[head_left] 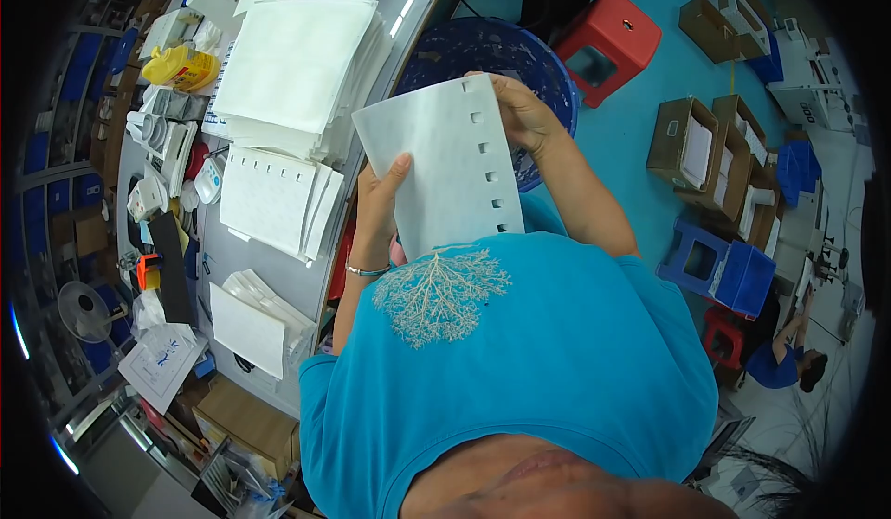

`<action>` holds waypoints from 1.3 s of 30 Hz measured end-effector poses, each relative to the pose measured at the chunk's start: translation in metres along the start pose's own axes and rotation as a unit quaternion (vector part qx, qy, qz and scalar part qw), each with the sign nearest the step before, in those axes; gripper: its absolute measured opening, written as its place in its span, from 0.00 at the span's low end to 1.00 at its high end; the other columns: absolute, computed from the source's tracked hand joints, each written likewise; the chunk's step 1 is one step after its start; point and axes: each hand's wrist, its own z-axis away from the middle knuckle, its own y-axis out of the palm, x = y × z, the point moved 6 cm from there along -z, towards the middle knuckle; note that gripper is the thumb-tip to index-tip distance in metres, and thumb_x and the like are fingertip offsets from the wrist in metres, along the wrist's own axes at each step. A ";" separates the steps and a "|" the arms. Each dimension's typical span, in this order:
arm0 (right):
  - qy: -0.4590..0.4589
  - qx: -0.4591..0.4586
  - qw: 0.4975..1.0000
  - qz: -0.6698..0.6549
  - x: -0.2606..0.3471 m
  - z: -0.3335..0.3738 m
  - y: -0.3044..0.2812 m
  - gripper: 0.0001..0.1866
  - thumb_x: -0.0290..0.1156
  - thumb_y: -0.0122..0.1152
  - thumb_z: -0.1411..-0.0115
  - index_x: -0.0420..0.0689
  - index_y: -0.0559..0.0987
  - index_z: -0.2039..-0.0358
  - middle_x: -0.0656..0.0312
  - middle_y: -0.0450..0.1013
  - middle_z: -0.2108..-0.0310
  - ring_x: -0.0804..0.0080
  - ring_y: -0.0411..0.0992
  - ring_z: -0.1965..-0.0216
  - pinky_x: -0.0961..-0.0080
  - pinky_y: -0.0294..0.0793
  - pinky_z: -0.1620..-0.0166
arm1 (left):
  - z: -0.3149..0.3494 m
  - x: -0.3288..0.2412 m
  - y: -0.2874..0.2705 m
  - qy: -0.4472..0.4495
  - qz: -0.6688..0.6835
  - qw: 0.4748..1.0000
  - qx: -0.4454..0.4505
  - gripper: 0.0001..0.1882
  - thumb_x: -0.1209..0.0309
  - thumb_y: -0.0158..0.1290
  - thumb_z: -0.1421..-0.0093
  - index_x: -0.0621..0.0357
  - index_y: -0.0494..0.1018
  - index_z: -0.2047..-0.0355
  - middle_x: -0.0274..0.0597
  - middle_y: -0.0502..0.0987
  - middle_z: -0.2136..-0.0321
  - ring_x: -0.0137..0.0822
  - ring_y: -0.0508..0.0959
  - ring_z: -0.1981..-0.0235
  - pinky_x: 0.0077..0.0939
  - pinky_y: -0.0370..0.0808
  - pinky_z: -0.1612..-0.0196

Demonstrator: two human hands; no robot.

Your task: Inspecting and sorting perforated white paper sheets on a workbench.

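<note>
I hold a white sheet [432, 162] in front of my chest, over the edge of a blue bin. A row of small square cut-outs runs down its right side; I cannot tell whether it is one sheet or a thin stack. My left hand [379, 202] grips the left edge, thumb on top and fingers mostly hidden underneath. At the far right corner my right hand [522, 113] is closed on the sheet, its fingertips partly behind it. To the left, a tall stack of white sheets [292, 60] lies on the table, with a smaller punched stack [269, 199] nearer me.
The blue bin [566, 102] with scraps stuck inside stands beyond my hands, beside a red stool [613, 41]. More white sheets [251, 324] and a yellow container [181, 69] are on the table [209, 250]. Cardboard boxes [682, 143] stand right; another person [784, 361] is farther off.
</note>
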 end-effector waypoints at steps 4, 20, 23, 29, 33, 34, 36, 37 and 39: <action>-0.027 -0.004 0.996 0.089 0.015 0.007 0.013 0.19 0.32 0.62 0.43 0.40 0.73 0.52 0.58 0.75 0.58 0.72 0.75 0.59 0.75 0.77 0.56 | -0.003 0.002 0.001 0.004 0.002 1.000 0.001 0.25 0.64 0.55 0.40 0.69 0.67 0.49 0.48 0.74 0.56 0.34 0.75 0.57 0.26 0.72 0.54; 0.033 -0.128 0.985 0.109 0.018 0.029 -0.014 0.13 0.31 0.54 0.39 0.38 0.76 0.58 0.60 0.77 0.67 0.76 0.78 0.69 0.78 0.80 0.66 | -0.002 -0.004 0.004 0.083 -0.167 0.982 -0.011 0.20 0.62 0.52 0.37 0.66 0.71 0.53 0.44 0.77 0.61 0.30 0.75 0.61 0.23 0.71 0.59; 0.035 -0.181 0.977 0.110 0.022 0.036 -0.008 0.09 0.27 0.54 0.40 0.37 0.77 0.61 0.61 0.76 0.69 0.80 0.75 0.72 0.85 0.76 0.68 | -0.003 -0.004 0.008 0.090 -0.183 0.979 -0.009 0.20 0.61 0.52 0.37 0.66 0.71 0.53 0.43 0.77 0.62 0.30 0.75 0.62 0.23 0.71 0.59; -0.080 -0.126 0.977 0.155 0.035 0.045 0.005 0.11 0.27 0.55 0.40 0.38 0.74 0.57 0.60 0.76 0.63 0.78 0.76 0.63 0.82 0.76 0.59 | -0.009 -0.002 0.012 0.038 -0.136 0.990 0.019 0.21 0.59 0.54 0.39 0.66 0.72 0.54 0.44 0.77 0.63 0.30 0.76 0.63 0.23 0.73 0.61; -0.135 -0.102 0.969 0.178 0.051 0.046 0.020 0.13 0.25 0.57 0.41 0.38 0.73 0.55 0.60 0.76 0.63 0.76 0.76 0.61 0.81 0.76 0.57 | -0.013 0.006 0.017 0.028 -0.083 0.996 0.034 0.22 0.59 0.55 0.39 0.66 0.71 0.54 0.45 0.77 0.64 0.30 0.76 0.64 0.22 0.73 0.63; -0.141 -0.104 0.960 0.220 0.053 0.049 0.015 0.13 0.25 0.57 0.40 0.38 0.73 0.55 0.61 0.76 0.64 0.77 0.76 0.62 0.83 0.76 0.59 | -0.013 0.005 0.018 0.030 -0.083 0.996 0.035 0.22 0.59 0.55 0.39 0.66 0.71 0.54 0.45 0.77 0.64 0.30 0.76 0.64 0.22 0.73 0.63; -0.147 -0.106 0.948 0.262 0.057 0.050 0.011 0.12 0.24 0.57 0.40 0.39 0.73 0.55 0.62 0.76 0.64 0.79 0.75 0.62 0.85 0.76 0.62 | -0.013 0.006 0.020 0.033 -0.090 0.995 0.032 0.22 0.59 0.54 0.39 0.66 0.71 0.54 0.43 0.77 0.64 0.29 0.76 0.64 0.22 0.73 0.62; -0.165 -0.128 0.905 0.371 0.061 0.052 0.012 0.13 0.24 0.57 0.41 0.39 0.73 0.55 0.61 0.76 0.64 0.78 0.75 0.63 0.85 0.76 0.62 | -0.011 0.007 0.021 0.033 -0.089 0.995 0.032 0.22 0.59 0.54 0.39 0.66 0.71 0.54 0.43 0.77 0.64 0.29 0.76 0.64 0.22 0.73 0.62; -0.182 -0.150 0.848 0.476 0.067 0.053 0.011 0.13 0.23 0.58 0.41 0.38 0.73 0.55 0.60 0.76 0.64 0.78 0.76 0.63 0.85 0.76 0.62 | -0.007 0.004 0.021 0.077 -0.164 0.983 0.024 0.21 0.59 0.52 0.37 0.66 0.71 0.54 0.42 0.77 0.64 0.28 0.75 0.65 0.21 0.72 0.62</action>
